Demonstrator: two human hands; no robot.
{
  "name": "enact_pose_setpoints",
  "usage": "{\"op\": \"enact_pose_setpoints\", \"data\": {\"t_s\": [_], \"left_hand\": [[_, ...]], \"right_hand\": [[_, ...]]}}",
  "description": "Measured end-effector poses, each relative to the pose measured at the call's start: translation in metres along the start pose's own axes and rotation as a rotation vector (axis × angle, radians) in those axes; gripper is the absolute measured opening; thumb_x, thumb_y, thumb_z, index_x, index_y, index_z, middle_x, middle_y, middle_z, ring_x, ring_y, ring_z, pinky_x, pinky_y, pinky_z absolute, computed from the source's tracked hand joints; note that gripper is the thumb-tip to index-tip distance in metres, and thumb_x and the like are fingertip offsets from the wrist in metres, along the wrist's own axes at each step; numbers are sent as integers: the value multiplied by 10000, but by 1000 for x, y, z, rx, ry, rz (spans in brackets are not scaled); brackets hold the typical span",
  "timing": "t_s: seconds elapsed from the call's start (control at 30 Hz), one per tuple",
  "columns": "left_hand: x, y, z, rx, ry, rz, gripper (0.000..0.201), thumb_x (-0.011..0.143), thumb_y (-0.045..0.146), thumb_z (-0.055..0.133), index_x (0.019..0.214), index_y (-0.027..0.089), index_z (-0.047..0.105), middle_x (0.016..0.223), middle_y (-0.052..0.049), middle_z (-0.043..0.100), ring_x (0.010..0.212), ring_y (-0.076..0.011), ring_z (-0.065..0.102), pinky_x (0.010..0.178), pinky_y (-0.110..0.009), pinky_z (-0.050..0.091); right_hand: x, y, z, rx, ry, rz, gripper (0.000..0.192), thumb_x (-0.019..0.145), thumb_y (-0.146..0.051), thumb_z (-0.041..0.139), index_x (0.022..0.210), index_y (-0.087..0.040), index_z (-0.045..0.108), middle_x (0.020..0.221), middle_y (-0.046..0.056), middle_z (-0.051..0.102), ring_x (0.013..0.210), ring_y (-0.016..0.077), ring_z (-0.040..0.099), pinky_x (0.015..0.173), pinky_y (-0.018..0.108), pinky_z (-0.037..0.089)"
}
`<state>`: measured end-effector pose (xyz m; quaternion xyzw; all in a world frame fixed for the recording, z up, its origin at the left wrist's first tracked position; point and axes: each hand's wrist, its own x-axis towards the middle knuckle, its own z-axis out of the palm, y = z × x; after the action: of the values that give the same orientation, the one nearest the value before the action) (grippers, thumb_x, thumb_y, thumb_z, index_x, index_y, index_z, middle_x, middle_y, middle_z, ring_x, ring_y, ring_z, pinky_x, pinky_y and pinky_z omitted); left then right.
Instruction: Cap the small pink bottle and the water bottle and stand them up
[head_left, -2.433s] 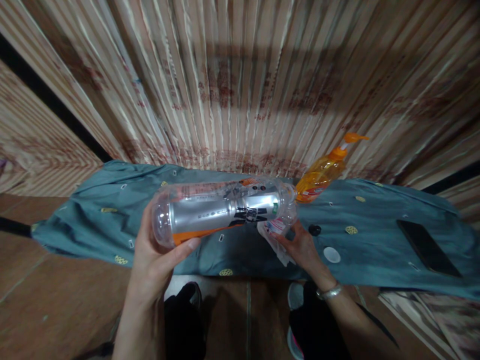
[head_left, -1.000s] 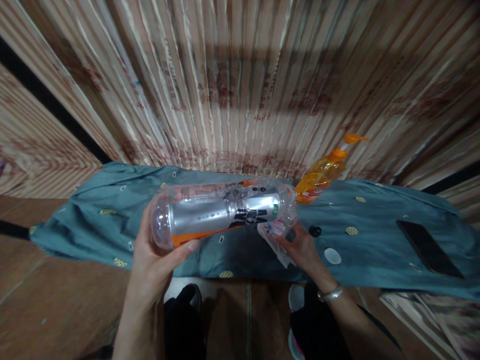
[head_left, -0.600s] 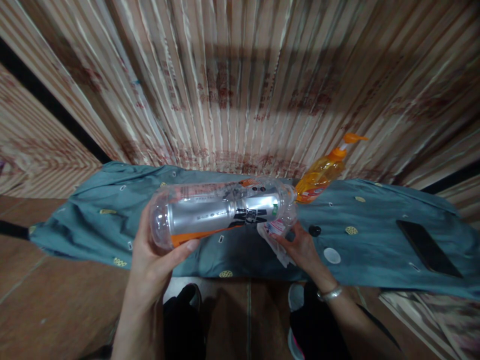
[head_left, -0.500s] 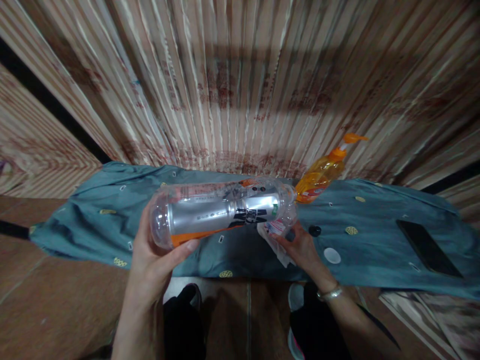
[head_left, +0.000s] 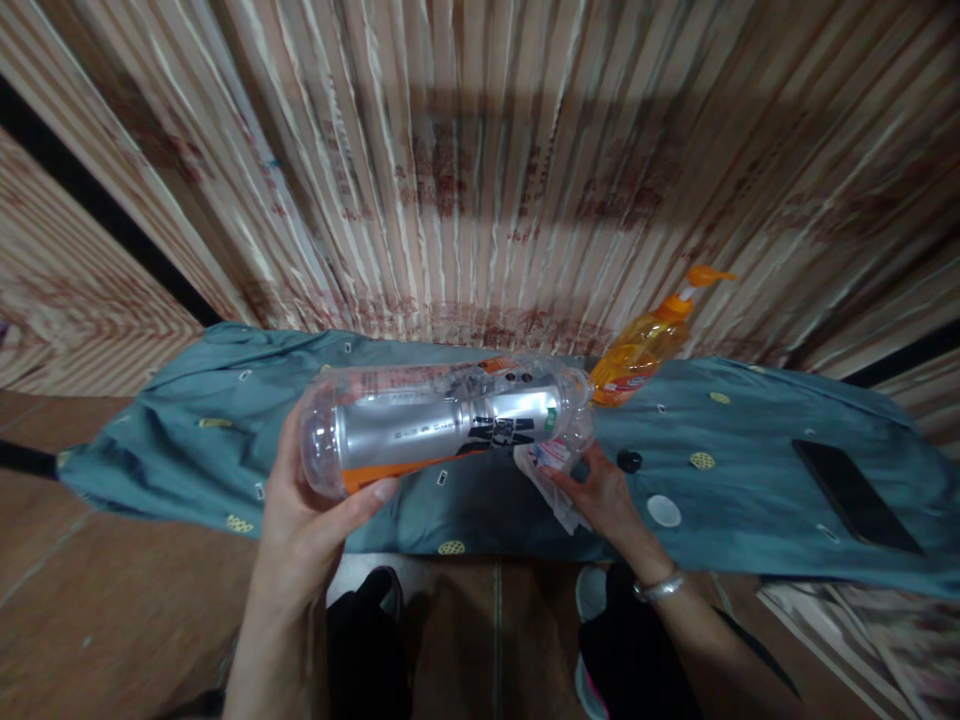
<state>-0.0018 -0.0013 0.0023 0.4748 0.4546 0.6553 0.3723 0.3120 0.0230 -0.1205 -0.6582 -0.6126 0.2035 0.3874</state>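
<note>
A large clear plastic bottle (head_left: 442, 420) with a silver and orange label lies on its side in the air above a teal cloth (head_left: 187, 440). My left hand (head_left: 307, 520) grips its base end at the left. My right hand (head_left: 592, 490) is at the bottle's neck end, its fingers closed on a crumpled white wipe (head_left: 551, 475) pressed against the bottle's mouth. A silver bracelet (head_left: 658, 585) circles my right wrist.
An orange pump dispenser bottle (head_left: 645, 345) stands at the back on the cloth. A small black cap (head_left: 628, 460) and a white round lid (head_left: 664, 510) lie right of my hand. A black phone (head_left: 855, 495) rests at the far right. Striped curtain behind; brown floor tiles below.
Almost nothing has moved; both hands keep the bottle in the same place, with only tiny shifts of the right fingers at the neck.
</note>
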Motion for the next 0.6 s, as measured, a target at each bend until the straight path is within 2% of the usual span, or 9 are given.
{"op": "enact_pose_setpoints", "data": {"t_s": [0.2, 0.37, 0.6], "left_hand": [[-1, -2, -1, -5, 13, 6, 947, 530, 339, 977, 1394, 299, 591, 1521, -58, 567, 1481, -375, 429, 1278, -536, 267], [0, -1, 0, -4, 7, 15, 944, 544, 348, 975, 1403, 298, 587, 1526, -66, 560, 1471, -365, 448, 1259, -510, 323], [1, -1, 0, 10, 14, 20, 963, 509, 321, 984, 1391, 273, 599, 1496, -85, 587, 1456, -401, 455, 1260, -606, 245]], "right_hand": [[0, 1, 0, -32, 5, -12, 524, 798, -551, 683, 1188, -208, 609, 1017, 126, 777, 923, 332, 751, 799, 457, 592], [0, 1, 0, -40, -11, -4, 572, 801, -558, 684, 1215, -171, 604, 1041, 140, 775, 957, 334, 749, 829, 451, 584], [0, 3, 1, -29, -4, -16, 554, 800, -549, 681, 1203, -176, 604, 1039, 136, 782, 941, 329, 756, 802, 428, 582]]}}
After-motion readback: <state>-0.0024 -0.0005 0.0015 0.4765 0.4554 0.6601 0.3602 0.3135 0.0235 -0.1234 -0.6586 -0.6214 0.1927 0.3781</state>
